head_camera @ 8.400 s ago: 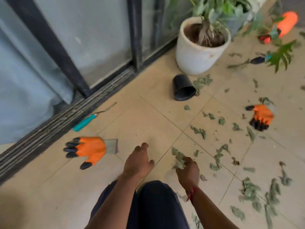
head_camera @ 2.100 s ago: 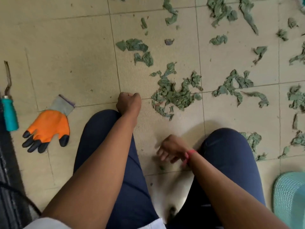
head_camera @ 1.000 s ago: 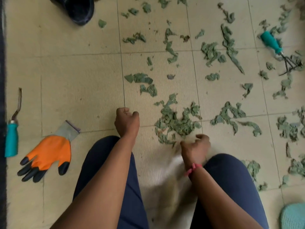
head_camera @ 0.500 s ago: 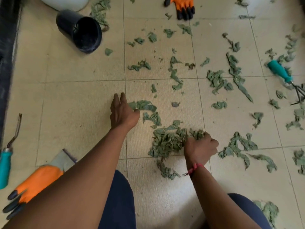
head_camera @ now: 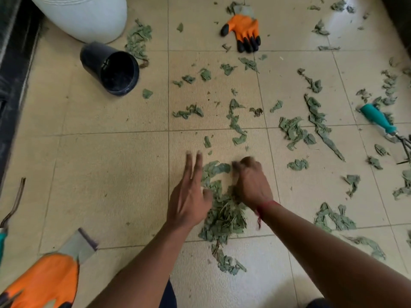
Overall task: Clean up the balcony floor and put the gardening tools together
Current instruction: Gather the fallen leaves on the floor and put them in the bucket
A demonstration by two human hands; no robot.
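Beige tiles (head_camera: pixel 111 174), leaf pile (head_camera: pixel 224 216), orange glove (head_camera: pixel 244 30)

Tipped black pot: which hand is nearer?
Left. The left hand is on the tile below and right of the black pot; the right hand, at the leaf pile, is farther right.

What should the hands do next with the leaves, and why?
Probably sweep the strip of leaves just ahead back into the leaf pile. The open left hand and the curled right hand flank that pile, and this strip lies close beyond their fingertips.
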